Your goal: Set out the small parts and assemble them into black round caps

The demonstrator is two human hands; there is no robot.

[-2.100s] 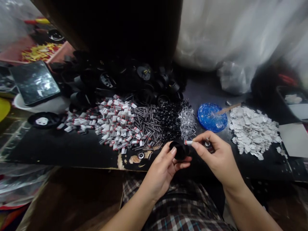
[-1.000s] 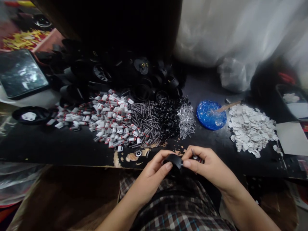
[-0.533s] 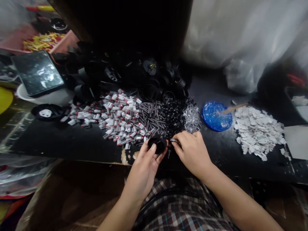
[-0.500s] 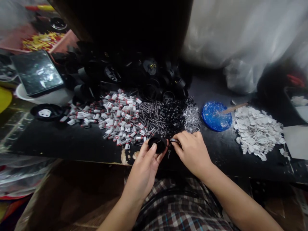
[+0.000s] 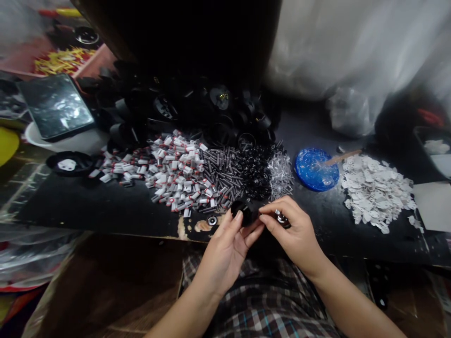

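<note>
My left hand (image 5: pixel 225 249) is closed round a small round black plastic cup (image 5: pixel 243 212), its open side tilted up and the thumb over its rim. My right hand (image 5: pixel 294 230) is close beside the cup. Its thumb and forefinger meet at the cup's right side; anything between those tips is too small to tell. A dark, shiny piece with metallic glints (image 5: pixel 282 218) sits within its curled fingers, its kind unclear. Just beyond the hands lie heaps of dark springs (image 5: pixel 223 171), small black parts (image 5: pixel 253 171) and thin silvery pieces (image 5: pixel 281 173).
White sleeves with red ends (image 5: pixel 179 173) are heaped to the left. A blue lid of clear grease (image 5: pixel 315 169) holds a wooden stick (image 5: pixel 343 157). White flat plates (image 5: pixel 377 192) are piled at right. Black housings (image 5: pixel 220 98) crowd the back. A small ring (image 5: pixel 212 220) lies near the front edge.
Both hands have shifted right, the cup with them. The small ring by the front edge now shows. My right hand has turned, and the shiny piece in its fingers shows more.
</note>
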